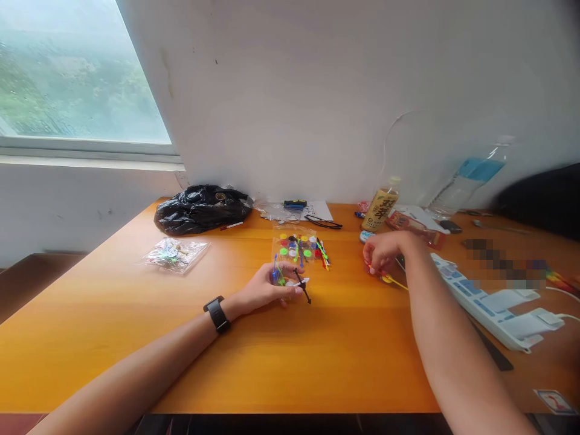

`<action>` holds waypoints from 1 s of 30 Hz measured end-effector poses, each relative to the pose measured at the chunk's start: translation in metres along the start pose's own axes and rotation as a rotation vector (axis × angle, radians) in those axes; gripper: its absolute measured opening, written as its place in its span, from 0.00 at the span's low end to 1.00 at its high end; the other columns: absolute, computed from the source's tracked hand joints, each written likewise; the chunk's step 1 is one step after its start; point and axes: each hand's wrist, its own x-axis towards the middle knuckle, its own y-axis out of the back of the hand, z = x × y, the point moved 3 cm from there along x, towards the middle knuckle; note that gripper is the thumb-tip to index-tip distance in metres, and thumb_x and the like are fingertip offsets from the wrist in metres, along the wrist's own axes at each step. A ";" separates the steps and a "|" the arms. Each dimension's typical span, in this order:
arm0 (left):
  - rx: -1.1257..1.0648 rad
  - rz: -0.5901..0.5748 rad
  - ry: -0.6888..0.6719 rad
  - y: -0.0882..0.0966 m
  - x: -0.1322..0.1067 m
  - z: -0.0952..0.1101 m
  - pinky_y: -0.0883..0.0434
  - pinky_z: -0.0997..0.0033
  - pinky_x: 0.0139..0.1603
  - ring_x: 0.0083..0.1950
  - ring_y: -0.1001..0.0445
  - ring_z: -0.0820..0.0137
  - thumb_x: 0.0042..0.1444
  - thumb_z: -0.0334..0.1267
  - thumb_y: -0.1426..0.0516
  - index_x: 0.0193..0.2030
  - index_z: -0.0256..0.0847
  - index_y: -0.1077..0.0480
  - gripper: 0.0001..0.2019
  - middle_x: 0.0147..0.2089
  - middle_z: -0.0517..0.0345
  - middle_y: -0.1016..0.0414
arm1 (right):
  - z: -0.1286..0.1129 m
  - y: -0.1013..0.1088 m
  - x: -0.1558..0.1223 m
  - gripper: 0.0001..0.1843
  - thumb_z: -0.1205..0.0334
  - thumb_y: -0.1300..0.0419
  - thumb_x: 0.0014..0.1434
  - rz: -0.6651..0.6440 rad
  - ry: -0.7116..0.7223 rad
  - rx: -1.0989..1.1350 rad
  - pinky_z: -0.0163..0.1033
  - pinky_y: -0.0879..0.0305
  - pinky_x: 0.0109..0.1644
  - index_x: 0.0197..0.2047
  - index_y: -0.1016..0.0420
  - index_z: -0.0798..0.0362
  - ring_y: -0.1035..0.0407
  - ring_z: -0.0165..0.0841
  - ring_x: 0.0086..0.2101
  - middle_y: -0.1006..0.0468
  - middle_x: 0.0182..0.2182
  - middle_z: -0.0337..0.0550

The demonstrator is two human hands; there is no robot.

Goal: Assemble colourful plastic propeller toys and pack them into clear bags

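Note:
My left hand [274, 283], with a black watch on the wrist, is closed around several small plastic spinner arrows just above the table. A black arrow [302, 286] sticks out past my thumb and fingertips, with a white one [299, 282] beside it. Blue and green arrows [277, 275] show near the palm. To the right, my right hand [384, 251] reaches down to the table with its fingers pinched on a small red plastic piece, partly hidden by the fingers. A yellow spinner arrow [393, 281] lies right beside those fingers, partly behind the forearm.
Beyond my left hand lie a clear bag of coloured discs [284, 241] and loose arrows [323, 254]. Further off are a parts bag [174, 255], a black plastic bag [199, 208] and glasses [324, 222]. Bottles [380, 206] and a power strip [475, 302] stand right.

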 end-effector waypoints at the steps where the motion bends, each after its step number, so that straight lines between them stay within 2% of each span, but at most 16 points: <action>1: -0.001 -0.001 -0.003 0.000 0.000 0.000 0.23 0.75 0.29 0.41 0.20 0.67 0.50 0.48 0.25 0.57 0.38 0.26 0.31 0.52 0.46 0.21 | -0.001 0.000 -0.003 0.32 0.55 0.17 0.26 0.009 0.017 0.025 0.41 0.24 0.41 0.33 0.26 0.53 0.19 0.45 0.37 0.15 0.36 0.51; 4: 0.000 -0.002 -0.005 0.000 0.000 -0.001 0.23 0.74 0.29 0.42 0.20 0.66 0.50 0.49 0.26 0.57 0.38 0.26 0.31 0.52 0.46 0.21 | -0.007 0.002 -0.020 0.32 0.51 0.18 0.30 0.073 0.122 0.054 0.41 0.25 0.41 0.35 0.27 0.53 0.19 0.43 0.35 0.16 0.33 0.48; 7: 0.017 0.006 -0.004 0.000 0.000 0.000 0.22 0.73 0.30 0.42 0.20 0.65 0.50 0.49 0.25 0.57 0.38 0.26 0.31 0.52 0.46 0.21 | -0.027 0.005 -0.053 0.29 0.45 0.20 0.40 0.201 0.370 0.090 0.41 0.26 0.40 0.37 0.26 0.53 0.20 0.43 0.35 0.16 0.31 0.48; 9: 0.025 0.008 -0.011 -0.001 0.000 0.001 0.22 0.72 0.30 0.42 0.20 0.65 0.49 0.49 0.25 0.57 0.39 0.26 0.31 0.52 0.46 0.21 | -0.049 0.006 -0.079 0.28 0.43 0.23 0.47 0.368 0.564 0.191 0.42 0.26 0.43 0.41 0.25 0.53 0.20 0.42 0.37 0.15 0.35 0.49; 11: 0.023 0.008 -0.021 -0.002 0.000 0.002 0.22 0.71 0.32 0.43 0.20 0.64 0.49 0.50 0.25 0.57 0.39 0.26 0.32 0.52 0.47 0.21 | -0.078 0.004 -0.105 0.27 0.45 0.22 0.49 0.589 0.813 0.356 0.43 0.25 0.45 0.43 0.26 0.50 0.20 0.41 0.39 0.15 0.38 0.46; 13: 0.017 0.011 -0.028 -0.003 0.000 0.002 0.23 0.70 0.32 0.43 0.20 0.63 0.49 0.50 0.25 0.58 0.39 0.26 0.33 0.51 0.47 0.21 | -0.107 -0.007 -0.127 0.25 0.48 0.22 0.50 0.794 1.041 0.526 0.43 0.24 0.44 0.43 0.26 0.47 0.20 0.39 0.38 0.16 0.37 0.41; 14: 0.015 0.016 -0.030 -0.004 0.000 0.002 0.23 0.71 0.33 0.43 0.20 0.64 0.49 0.49 0.25 0.58 0.38 0.26 0.33 0.51 0.47 0.21 | -0.122 -0.015 -0.134 0.24 0.50 0.22 0.50 0.840 1.143 0.579 0.43 0.23 0.43 0.43 0.27 0.46 0.19 0.39 0.37 0.17 0.35 0.39; 17: 0.034 0.037 -0.055 -0.005 0.000 0.003 0.23 0.70 0.39 0.44 0.20 0.65 0.50 0.47 0.25 0.57 0.37 0.26 0.31 0.50 0.47 0.20 | -0.162 -0.049 -0.144 0.23 0.52 0.21 0.51 0.810 1.296 0.551 0.46 0.22 0.44 0.42 0.27 0.46 0.19 0.39 0.36 0.18 0.35 0.38; 19: 0.078 0.051 -0.095 -0.006 -0.001 0.006 0.24 0.68 0.45 0.47 0.21 0.64 0.52 0.46 0.26 0.56 0.36 0.25 0.28 0.51 0.47 0.20 | -0.181 -0.070 -0.145 0.21 0.53 0.23 0.52 0.738 1.296 0.451 0.46 0.22 0.45 0.43 0.27 0.47 0.19 0.38 0.37 0.17 0.35 0.39; 22: 0.133 0.056 -0.156 -0.006 -0.002 0.010 0.25 0.65 0.51 0.51 0.21 0.62 0.54 0.45 0.27 0.55 0.37 0.24 0.25 0.52 0.46 0.20 | -0.194 -0.091 -0.142 0.16 0.55 0.27 0.58 0.652 1.232 0.309 0.44 0.23 0.44 0.43 0.27 0.48 0.20 0.37 0.37 0.17 0.35 0.40; 26: 0.119 0.041 -0.167 -0.006 -0.002 0.009 0.26 0.61 0.56 0.53 0.21 0.60 0.54 0.45 0.27 0.55 0.37 0.25 0.25 0.54 0.45 0.20 | -0.196 -0.103 -0.139 0.10 0.62 0.33 0.61 0.562 1.137 0.134 0.39 0.28 0.37 0.42 0.30 0.48 0.22 0.34 0.34 0.17 0.34 0.38; 30: 0.064 0.032 -0.145 -0.007 -0.002 0.005 0.26 0.59 0.57 0.52 0.21 0.60 0.53 0.46 0.27 0.55 0.36 0.25 0.26 0.54 0.44 0.20 | -0.195 -0.107 -0.135 0.08 0.68 0.36 0.58 0.529 1.058 -0.028 0.37 0.32 0.35 0.39 0.31 0.49 0.25 0.32 0.32 0.17 0.34 0.37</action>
